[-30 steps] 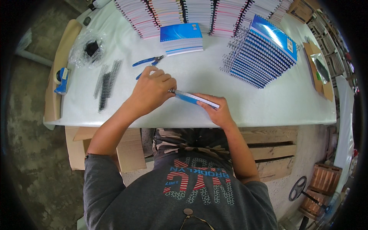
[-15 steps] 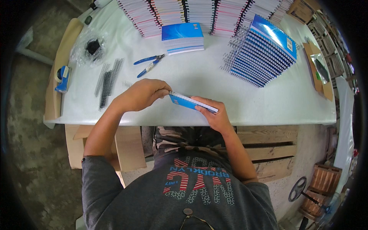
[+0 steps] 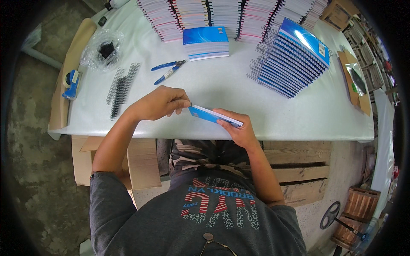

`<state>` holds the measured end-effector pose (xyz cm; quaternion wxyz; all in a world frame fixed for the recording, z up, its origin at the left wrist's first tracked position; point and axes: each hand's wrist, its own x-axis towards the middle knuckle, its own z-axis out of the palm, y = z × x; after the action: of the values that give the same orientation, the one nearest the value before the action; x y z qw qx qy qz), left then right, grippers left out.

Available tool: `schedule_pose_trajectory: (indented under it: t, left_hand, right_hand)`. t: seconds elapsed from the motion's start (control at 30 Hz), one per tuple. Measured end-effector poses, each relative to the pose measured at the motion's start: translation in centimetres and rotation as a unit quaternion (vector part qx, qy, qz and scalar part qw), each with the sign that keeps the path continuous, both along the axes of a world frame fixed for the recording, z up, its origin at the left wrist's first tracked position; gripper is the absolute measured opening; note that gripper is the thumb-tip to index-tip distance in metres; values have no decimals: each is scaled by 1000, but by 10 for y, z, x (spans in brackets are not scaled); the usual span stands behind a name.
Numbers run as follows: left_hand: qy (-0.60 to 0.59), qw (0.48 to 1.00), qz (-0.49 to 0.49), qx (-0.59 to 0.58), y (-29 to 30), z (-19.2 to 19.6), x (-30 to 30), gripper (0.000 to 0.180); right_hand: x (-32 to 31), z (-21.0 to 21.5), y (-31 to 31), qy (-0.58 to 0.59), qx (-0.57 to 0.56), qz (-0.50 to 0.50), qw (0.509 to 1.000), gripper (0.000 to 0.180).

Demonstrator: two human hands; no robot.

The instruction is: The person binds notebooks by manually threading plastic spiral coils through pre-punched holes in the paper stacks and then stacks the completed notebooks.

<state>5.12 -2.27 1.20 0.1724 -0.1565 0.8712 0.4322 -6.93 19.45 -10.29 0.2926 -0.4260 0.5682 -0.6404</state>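
Observation:
My right hand (image 3: 241, 130) grips a small blue-covered notebook (image 3: 209, 114) just above the table's front edge, thumb on the cover and fingers behind. The notebook is tilted, with its white page edge facing up. At its left end, the fingertips of my left hand (image 3: 164, 103) are closed in a pinch. A thin dark spiral wire (image 3: 191, 104) shows by those fingertips at the notebook's corner; the rest of it is hidden by the hand. Beyond my hands lie blue-handled cutting pliers (image 3: 167, 71) and several loose dark spiral coils (image 3: 121, 90).
A stack of unbound blue-covered pads (image 3: 206, 44) stands ahead. To its right rises a tall pile of spiral-bound notebooks (image 3: 294, 59). Bound books (image 3: 222, 15) line the back. Crumpled plastic wrap (image 3: 102, 50) and a blue tape dispenser (image 3: 71, 85) are at the left, cardboard (image 3: 353, 83) at the right.
My left hand has shifted slightly, its lower fingers now looser below the pinch. The bit of coil seen behind that hand before is out of sight. The right hand keeps its hold.

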Motion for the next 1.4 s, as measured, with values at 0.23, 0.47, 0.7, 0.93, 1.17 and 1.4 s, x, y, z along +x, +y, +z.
schedule_pose_trajectory:
  t: [0.23, 0.47, 0.7, 0.93, 1.17, 1.4]
  left_hand:
    - [296, 907, -100, -282, 15, -23, 9, 30]
    - [364, 756, -2, -545, 36, -38, 3, 66]
    - [387, 694, -64, -603, 51, -109, 42, 106]
    - [379, 782, -136, -476, 64, -140, 73, 111]
    - [420, 797, 58, -430, 42, -142, 46, 113]
    - [589, 657, 168, -440, 28, -112, 15, 109]
  right_hand:
    - [2, -1, -1, 20, 26, -11, 999, 27]
    - [13, -7, 1, 97, 4, -63, 993, 28]
    - [34, -14, -2, 108, -23, -82, 990, 32]
    - [36, -21, -8, 189, -59, -77, 977, 45]
    - [47, -20, -14, 194, -86, -85, 974, 46]
    - [44, -17, -9, 249, -92, -55, 963, 46]
